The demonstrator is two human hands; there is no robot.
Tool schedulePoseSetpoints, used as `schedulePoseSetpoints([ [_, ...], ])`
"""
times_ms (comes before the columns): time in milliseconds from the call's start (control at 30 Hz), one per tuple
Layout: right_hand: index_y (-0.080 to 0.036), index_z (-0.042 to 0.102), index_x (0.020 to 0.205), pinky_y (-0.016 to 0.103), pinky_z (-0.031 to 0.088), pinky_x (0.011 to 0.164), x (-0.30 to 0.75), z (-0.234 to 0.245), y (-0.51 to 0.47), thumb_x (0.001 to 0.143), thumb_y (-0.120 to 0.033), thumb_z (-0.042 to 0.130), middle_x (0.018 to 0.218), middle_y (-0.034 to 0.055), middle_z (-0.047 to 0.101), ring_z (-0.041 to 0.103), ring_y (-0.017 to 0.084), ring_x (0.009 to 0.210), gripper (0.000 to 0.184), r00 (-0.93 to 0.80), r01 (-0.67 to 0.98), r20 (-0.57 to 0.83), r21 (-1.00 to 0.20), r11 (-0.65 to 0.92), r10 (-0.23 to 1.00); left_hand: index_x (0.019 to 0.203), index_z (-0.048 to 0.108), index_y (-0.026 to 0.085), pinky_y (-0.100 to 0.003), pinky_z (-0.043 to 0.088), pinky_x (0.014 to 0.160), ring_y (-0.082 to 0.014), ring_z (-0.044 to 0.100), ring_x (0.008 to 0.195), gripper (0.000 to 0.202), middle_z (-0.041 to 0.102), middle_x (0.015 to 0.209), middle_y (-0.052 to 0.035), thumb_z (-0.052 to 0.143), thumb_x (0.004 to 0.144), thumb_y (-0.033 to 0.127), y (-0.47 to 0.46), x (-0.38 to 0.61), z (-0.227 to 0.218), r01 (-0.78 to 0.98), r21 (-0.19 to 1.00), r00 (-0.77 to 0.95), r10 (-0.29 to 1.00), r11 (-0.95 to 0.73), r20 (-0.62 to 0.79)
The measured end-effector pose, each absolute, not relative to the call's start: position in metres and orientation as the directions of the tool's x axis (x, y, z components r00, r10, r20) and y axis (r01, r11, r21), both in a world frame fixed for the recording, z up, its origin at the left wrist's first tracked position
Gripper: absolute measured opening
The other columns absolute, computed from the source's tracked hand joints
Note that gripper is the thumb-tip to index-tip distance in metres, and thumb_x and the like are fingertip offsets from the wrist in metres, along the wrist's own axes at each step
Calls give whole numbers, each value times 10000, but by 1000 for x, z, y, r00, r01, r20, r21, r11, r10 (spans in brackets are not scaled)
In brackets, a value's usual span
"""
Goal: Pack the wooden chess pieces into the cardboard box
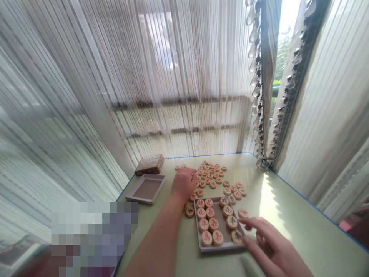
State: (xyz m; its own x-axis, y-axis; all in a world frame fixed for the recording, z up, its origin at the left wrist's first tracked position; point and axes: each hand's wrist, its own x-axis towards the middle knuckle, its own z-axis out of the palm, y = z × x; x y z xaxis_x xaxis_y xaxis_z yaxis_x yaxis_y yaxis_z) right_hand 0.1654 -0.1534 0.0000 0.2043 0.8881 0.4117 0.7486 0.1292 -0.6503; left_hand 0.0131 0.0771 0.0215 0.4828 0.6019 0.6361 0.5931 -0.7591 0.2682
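Observation:
A shallow box tray [222, 248] holds round wooden Chinese chess pieces: two columns with red characters on the left, and dark-lettered ones such as this piece [231, 222] along the right, with a bare strip between. My left hand [184, 184] reaches past the tray's far left corner, its fingers curled down among loose pieces; what they hold, if anything, is hidden. At the tray's right edge is my right hand [269, 242], fingers apart, thumb and index finger close to the dark-lettered pieces. A loose red-lettered piece [243, 212] lies just beyond its index finger.
A heap of loose chess pieces [211, 173] spreads over the green tabletop [302, 234] behind the tray. At the far left lie a second shallow tray [147, 188] and a brown patterned box [149, 164]. String curtains [184, 77] hang behind the table.

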Motion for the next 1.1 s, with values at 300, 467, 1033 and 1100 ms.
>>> schedulePoseSetpoints([
  [300, -242, 648, 988, 315, 474, 721, 187, 64, -71, 783, -316, 515, 965, 59, 628, 586, 187, 800, 255, -4, 862, 280, -485, 145, 960, 1017, 643, 180, -338, 410, 922, -185, 546, 983, 332, 664, 1007, -51, 384, 863, 319, 73, 22, 29, 527, 332, 585, 617, -782, 527],
  [467, -209, 688, 890, 303, 445, 750, 208, 33, 9, 779, -269, 521, 930, 72, 609, 573, 180, 815, 209, 0, 878, 450, -427, 215, 893, 1036, 641, 205, -320, 434, 888, -180, 546, 985, 357, 670, 973, -50, 363, 871, 357, 74, 20, 27, 541, 314, 608, 621, -780, 494],
  [1033, -227, 681, 762, 315, 404, 771, 217, 8, 22, 785, -338, 560, 792, 26, 664, 531, 187, 828, 166, -103, 897, 499, -326, 297, 860, 842, 665, 174, -361, 429, 910, -197, 577, 915, 227, 681, 847, -60, 458, 825, 266, 73, 15, 34, 589, 128, 566, 520, -798, 640],
  [1100, -237, 683, 770, 312, 412, 756, 218, 8, 23, 773, -334, 577, 789, 17, 675, 528, 190, 829, 143, -76, 894, 483, -355, 275, 872, 835, 665, 172, -362, 432, 906, -197, 579, 904, 217, 681, 836, -61, 467, 820, 261, 72, 15, 35, 588, 116, 572, 513, -800, 640],
])
